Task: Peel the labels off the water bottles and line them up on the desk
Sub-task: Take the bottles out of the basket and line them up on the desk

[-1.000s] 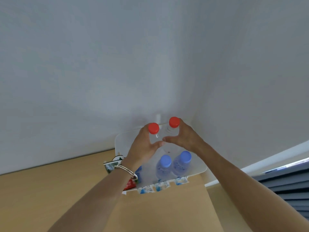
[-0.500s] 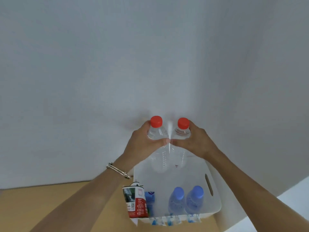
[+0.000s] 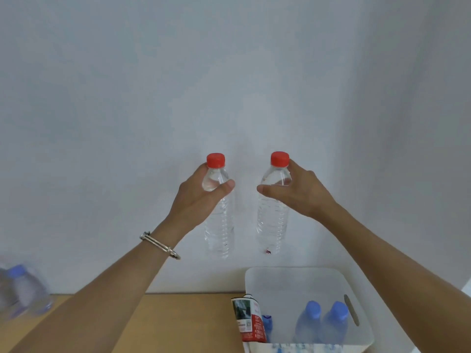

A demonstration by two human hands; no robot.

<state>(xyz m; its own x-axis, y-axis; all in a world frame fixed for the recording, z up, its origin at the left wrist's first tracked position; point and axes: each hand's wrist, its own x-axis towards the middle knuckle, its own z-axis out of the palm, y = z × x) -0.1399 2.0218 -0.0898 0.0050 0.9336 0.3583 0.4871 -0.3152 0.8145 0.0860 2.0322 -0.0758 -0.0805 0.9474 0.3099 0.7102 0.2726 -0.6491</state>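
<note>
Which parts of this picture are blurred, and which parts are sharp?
Head view: the blue-capped bottles at the left edge are smeared by blur; the two red-capped bottles, in the left hand and right hand, are fairly sharp; the white bin looks soft.

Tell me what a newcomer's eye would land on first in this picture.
Two clear, label-free bottles with red caps, held up side by side but apart against the pale wall: one in the left hand, one in the right hand. Below right, a white bin on the wooden desk holds blue-capped bottles, with a peeled red label hanging at its left rim.
</note>
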